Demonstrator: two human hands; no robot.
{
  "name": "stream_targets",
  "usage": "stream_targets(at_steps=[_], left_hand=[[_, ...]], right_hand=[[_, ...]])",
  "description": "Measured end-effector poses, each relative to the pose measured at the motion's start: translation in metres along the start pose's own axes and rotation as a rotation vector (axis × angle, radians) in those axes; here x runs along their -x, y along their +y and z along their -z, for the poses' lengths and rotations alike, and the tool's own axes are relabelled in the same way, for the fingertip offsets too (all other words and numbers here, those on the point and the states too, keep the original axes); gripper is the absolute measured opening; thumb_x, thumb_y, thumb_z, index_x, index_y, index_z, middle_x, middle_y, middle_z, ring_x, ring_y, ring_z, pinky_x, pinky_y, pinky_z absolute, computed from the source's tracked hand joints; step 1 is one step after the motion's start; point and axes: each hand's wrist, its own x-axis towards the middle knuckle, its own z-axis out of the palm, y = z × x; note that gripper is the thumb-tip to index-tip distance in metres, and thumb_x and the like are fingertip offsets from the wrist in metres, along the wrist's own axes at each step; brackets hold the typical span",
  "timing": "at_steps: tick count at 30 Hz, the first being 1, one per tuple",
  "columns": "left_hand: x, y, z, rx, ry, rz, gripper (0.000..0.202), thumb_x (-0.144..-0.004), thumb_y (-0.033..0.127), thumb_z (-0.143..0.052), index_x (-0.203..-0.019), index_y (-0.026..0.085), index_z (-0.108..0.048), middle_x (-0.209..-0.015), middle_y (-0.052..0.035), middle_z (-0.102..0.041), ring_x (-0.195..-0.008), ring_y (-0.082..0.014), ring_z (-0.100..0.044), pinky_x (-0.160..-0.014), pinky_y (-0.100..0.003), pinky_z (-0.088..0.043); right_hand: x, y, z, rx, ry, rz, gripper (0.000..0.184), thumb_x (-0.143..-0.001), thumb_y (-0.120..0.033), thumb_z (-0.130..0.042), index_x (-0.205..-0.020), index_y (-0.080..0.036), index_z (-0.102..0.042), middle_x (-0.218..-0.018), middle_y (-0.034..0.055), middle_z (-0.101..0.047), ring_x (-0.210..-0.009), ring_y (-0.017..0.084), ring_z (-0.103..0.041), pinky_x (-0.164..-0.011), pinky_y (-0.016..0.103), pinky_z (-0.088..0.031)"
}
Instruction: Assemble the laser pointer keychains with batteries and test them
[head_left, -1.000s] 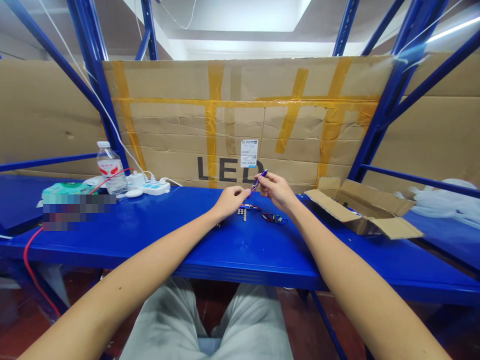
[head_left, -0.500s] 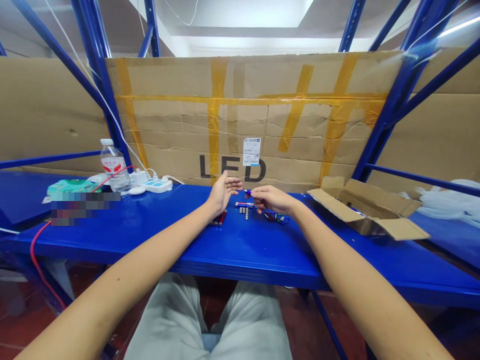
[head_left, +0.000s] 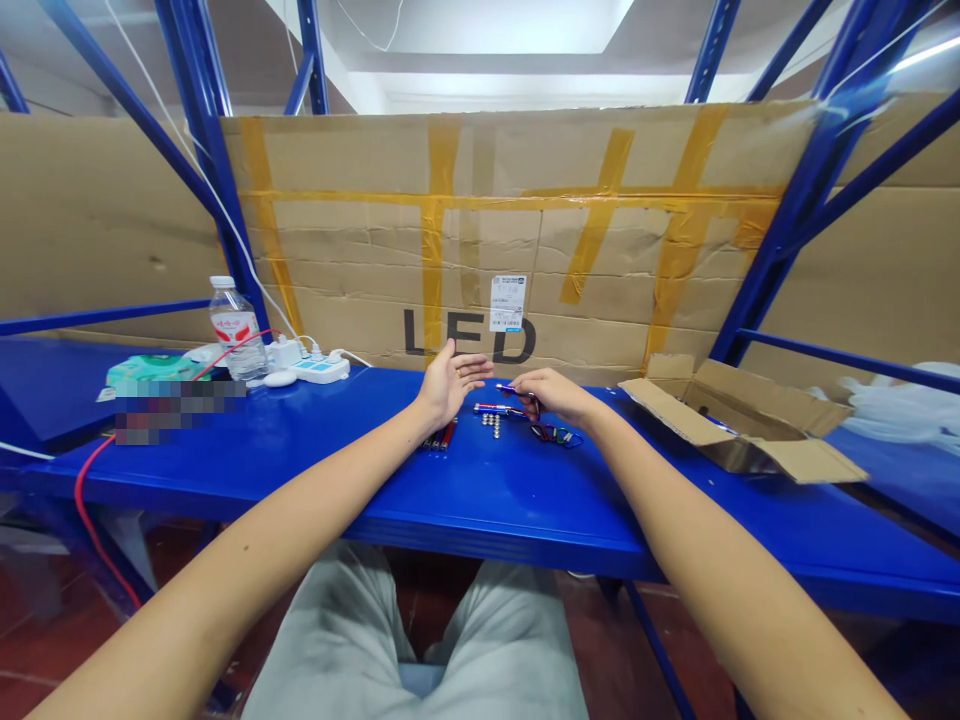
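My left hand (head_left: pixel 448 388) is held over the table with fingers stretched out and nothing in it. Just below it, several slim dark and red tubes (head_left: pixel 444 437) lie side by side. My right hand (head_left: pixel 556 396) pinches a small blue metal tube (head_left: pixel 505 388), its tip pointing left toward my left fingers. Beneath that tube lie red and blue pen-shaped tubes (head_left: pixel 491 408). Several small silver button cells (head_left: pixel 493 422) form short rows in front of them. A bunch of coloured loops or clips (head_left: pixel 556 434) rests below my right wrist.
An open cardboard box (head_left: pixel 739 425) stands on the right of the blue table (head_left: pixel 480 510). To the left are a water bottle (head_left: pixel 238 335), a power strip (head_left: pixel 324 368) with cables and a green packet (head_left: pixel 154 370). A tall cardboard panel (head_left: pixel 360 260) closes off the back.
The blue tube in my right hand has turned, so more of its length shows, pointing left. My left hand stays outstretched. The whole view has shifted slightly.
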Motion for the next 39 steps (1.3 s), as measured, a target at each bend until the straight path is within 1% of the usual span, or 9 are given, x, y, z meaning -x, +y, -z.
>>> stream_targets(at_steps=[4,7,11,16,19,25,28,32,39], left_hand=[[0.000,0.001,0.000,-0.008,0.004,0.007,0.067,-0.093,0.062,-0.029,-0.096,0.008,-0.069,-0.109,-0.0218,-0.070,-0.101,-0.0263,-0.067,-0.086,-0.036,-0.051],[0.000,0.002,0.000,-0.008,0.002,0.017,0.068,-0.092,0.063,-0.029,-0.099,0.007,-0.068,-0.114,-0.0223,-0.068,-0.106,-0.0272,-0.066,-0.090,-0.036,-0.050],[0.000,0.003,0.000,-0.011,0.009,0.026,0.069,-0.091,0.064,-0.031,-0.106,0.007,-0.067,-0.124,-0.0223,-0.064,-0.117,-0.0284,-0.061,-0.098,-0.036,-0.046],[0.000,0.003,0.003,-0.005,0.023,0.009,0.072,-0.090,0.065,-0.033,-0.119,0.007,-0.063,-0.133,-0.0207,-0.059,-0.127,-0.0275,-0.054,-0.108,-0.036,-0.039],[-0.001,0.003,0.004,0.009,0.028,0.005,0.070,-0.090,0.065,-0.033,-0.121,0.009,-0.063,-0.137,-0.0188,-0.057,-0.131,-0.0260,-0.050,-0.111,-0.035,-0.036],[-0.001,0.005,0.004,0.032,0.012,0.014,0.069,-0.090,0.065,-0.034,-0.120,0.010,-0.063,-0.133,-0.0194,-0.059,-0.129,-0.0275,-0.052,-0.108,-0.037,-0.040],[0.000,0.005,0.003,0.043,0.007,0.005,0.067,-0.091,0.064,-0.034,-0.120,0.010,-0.063,-0.133,-0.0198,-0.059,-0.128,-0.0281,-0.053,-0.105,-0.036,-0.043],[-0.001,0.005,0.003,0.056,-0.003,0.022,0.067,-0.091,0.062,-0.034,-0.121,0.009,-0.062,-0.134,-0.0211,-0.058,-0.127,-0.0285,-0.053,-0.105,-0.036,-0.043],[0.001,0.005,0.001,0.040,-0.019,0.029,0.066,-0.092,0.062,-0.032,-0.116,0.009,-0.063,-0.130,-0.0217,-0.060,-0.123,-0.0296,-0.056,-0.102,-0.037,-0.046]], right_hand=[[-0.001,-0.001,0.000,0.002,0.020,-0.008,0.010,-0.073,-0.025,-0.060,-0.068,-0.017,-0.062,-0.050,-0.0025,-0.047,-0.046,0.012,-0.046,-0.047,0.028,-0.037],[-0.001,-0.003,0.001,-0.001,0.052,0.003,0.011,-0.073,-0.026,-0.061,-0.072,-0.016,-0.065,-0.049,-0.0027,-0.047,-0.047,0.013,-0.047,-0.047,0.027,-0.037],[0.002,-0.008,0.001,-0.003,0.102,0.027,0.012,-0.075,-0.024,-0.060,-0.069,-0.014,-0.065,-0.049,-0.0026,-0.044,-0.045,0.012,-0.044,-0.046,0.028,-0.037],[0.002,-0.010,0.000,0.022,0.134,0.032,0.017,-0.076,-0.021,-0.057,-0.060,-0.016,-0.058,-0.049,-0.0021,-0.042,-0.043,0.012,-0.043,-0.045,0.028,-0.038],[0.000,-0.009,0.001,0.046,0.162,0.043,0.018,-0.077,-0.023,-0.058,-0.061,-0.016,-0.060,-0.046,-0.0026,-0.041,-0.042,0.011,-0.041,-0.043,0.027,-0.036],[-0.002,-0.005,0.002,0.113,0.176,0.065,0.018,-0.078,-0.024,-0.058,-0.066,-0.014,-0.065,-0.046,-0.0025,-0.044,-0.042,0.011,-0.042,-0.044,0.027,-0.037],[-0.003,-0.004,0.001,0.149,0.154,0.083,0.021,-0.079,-0.025,-0.057,-0.061,-0.016,-0.061,-0.046,-0.0025,-0.044,-0.042,0.011,-0.044,-0.045,0.027,-0.038],[-0.004,-0.004,0.000,0.164,0.147,0.097,0.022,-0.079,-0.024,-0.055,-0.059,-0.017,-0.058,-0.046,-0.0026,-0.044,-0.041,0.011,-0.044,-0.045,0.027,-0.038],[-0.005,-0.003,0.001,0.192,0.169,0.109,0.018,-0.078,-0.024,-0.056,-0.067,-0.014,-0.066,-0.044,-0.0024,-0.045,-0.041,0.011,-0.043,-0.044,0.026,-0.037]])
